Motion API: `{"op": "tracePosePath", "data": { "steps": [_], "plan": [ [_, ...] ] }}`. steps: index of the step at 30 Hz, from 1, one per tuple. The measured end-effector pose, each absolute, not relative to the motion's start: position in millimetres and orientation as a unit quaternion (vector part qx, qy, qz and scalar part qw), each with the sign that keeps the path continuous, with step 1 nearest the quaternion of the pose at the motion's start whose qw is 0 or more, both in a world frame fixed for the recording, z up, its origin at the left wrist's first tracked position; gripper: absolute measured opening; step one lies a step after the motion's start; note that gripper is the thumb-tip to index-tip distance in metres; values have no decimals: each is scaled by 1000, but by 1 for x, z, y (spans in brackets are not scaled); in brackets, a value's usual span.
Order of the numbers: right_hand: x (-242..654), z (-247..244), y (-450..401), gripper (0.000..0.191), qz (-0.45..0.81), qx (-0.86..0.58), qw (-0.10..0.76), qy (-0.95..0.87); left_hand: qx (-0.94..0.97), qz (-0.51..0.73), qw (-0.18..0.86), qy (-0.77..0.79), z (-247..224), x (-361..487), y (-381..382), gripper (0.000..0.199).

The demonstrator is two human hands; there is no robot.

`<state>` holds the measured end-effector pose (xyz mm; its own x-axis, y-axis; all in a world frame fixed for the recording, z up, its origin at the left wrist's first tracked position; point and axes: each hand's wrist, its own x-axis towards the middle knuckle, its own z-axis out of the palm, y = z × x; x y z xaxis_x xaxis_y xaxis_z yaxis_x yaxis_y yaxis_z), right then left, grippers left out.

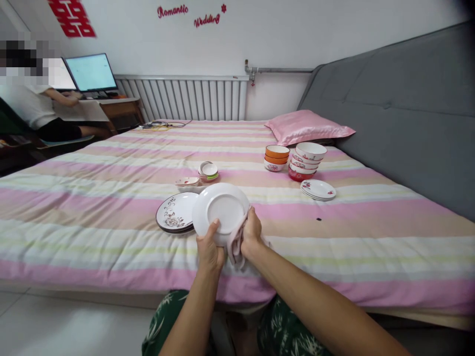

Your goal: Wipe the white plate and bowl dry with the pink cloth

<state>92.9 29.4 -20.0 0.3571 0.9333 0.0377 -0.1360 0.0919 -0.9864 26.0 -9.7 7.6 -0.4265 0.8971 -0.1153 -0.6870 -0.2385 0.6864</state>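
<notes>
A white plate (224,208) is held up over the near part of the bed, its underside with the foot ring facing me. My left hand (211,247) grips its lower left edge, thumb on the underside. At the lower right edge, my right hand (252,233) is closed on a pinkish cloth (236,243) pressed against the rim. Just left of the held plate, and partly hidden by it, lies a stack of dark-rimmed plates (177,211) with a brown flower pattern. Behind are small dishes (187,182) and a small stack of little bowls (208,170).
Orange and white bowls (276,158), a taller bowl stack (306,162) and small flowered plates (318,190) stand to the right on the striped bed (363,217). A pink pillow (308,126) lies behind them. A person (33,106) sits at a desk at far left.
</notes>
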Motion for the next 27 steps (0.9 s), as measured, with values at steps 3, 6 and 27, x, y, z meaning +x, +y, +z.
{"op": "tracePosePath", "data": {
  "steps": [3, 6, 27],
  "plan": [
    [102, -13, 35, 47, 432, -570, 629, -305, 166, 757, 530, 345, 4, 34, -14, 45],
    [121, -8, 45, 40, 418, -608, 618, -269, 216, 728, 563, 325, 2, 38, -17, 41],
    [149, 40, 27, 37, -42, -605, 446, -658, 555, 602, 306, 486, 5, 6, -4, 52]
  ]
}}
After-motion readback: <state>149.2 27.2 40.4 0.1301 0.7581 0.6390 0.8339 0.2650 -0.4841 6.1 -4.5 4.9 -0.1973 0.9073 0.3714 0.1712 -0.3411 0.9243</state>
